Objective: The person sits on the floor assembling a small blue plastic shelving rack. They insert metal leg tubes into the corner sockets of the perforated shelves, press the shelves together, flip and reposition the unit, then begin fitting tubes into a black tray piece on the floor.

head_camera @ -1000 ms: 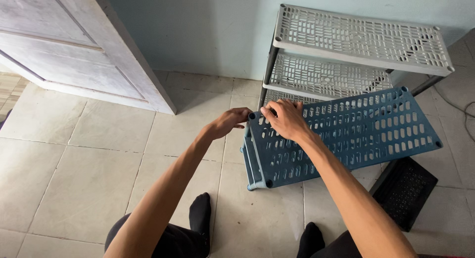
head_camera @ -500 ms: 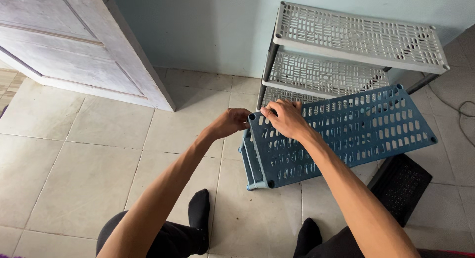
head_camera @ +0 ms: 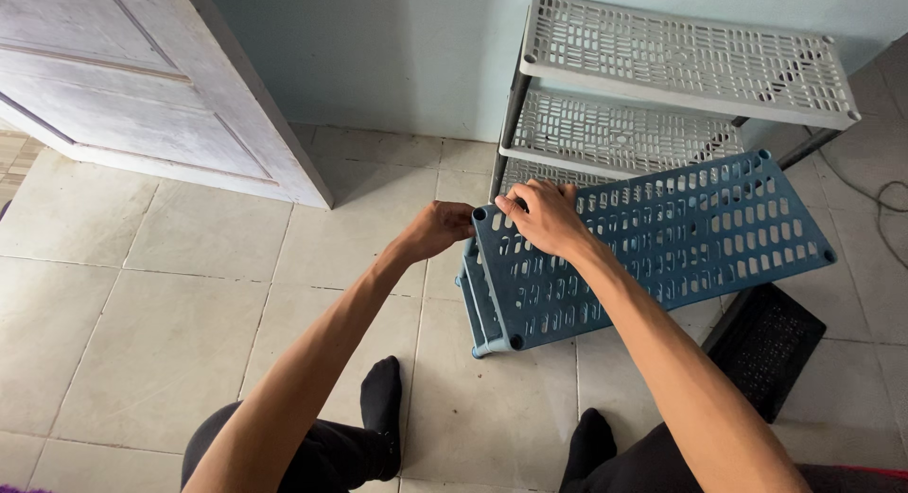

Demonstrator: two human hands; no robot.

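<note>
Blue-grey slotted plastic shelf panel (head_camera: 662, 238), rectangular and pierced with rows of oblong holes, lies tilted across the top of a low blue plastic rack (head_camera: 478, 309) standing on the pale tiled floor (head_camera: 170, 294). Its near-left corner sits over the rack's end, while its far-right end rises toward a taller grey plastic shelving unit (head_camera: 681, 63) with white-grey slotted tiers and dark tubular posts, which stands just behind against the pale blue wall (head_camera: 378, 49).

Both hands are at the panel's far-left corner. The right hand (head_camera: 544, 219) rests flat on top of the panel, fingers curled over its far edge in a closed grip on that rim. The left hand (head_camera: 440, 226) is curled at the corner's outer side, touching the round socket there; whether its grip encloses a post beneath or only steadies the corner cannot be told, as the fingers hide it.

By the look of it, the step in hand is seating this corner of the panel onto the rack. A next move would call for lining the corner socket up squarely and pressing down evenly, then attending to the other corners, since the panel is skewed relative to the frame below.

A black perforated plastic tray (head_camera: 771, 346) lies on the floor to the right, and a whitewashed wooden door (head_camera: 142, 86) stands open at left.
</note>
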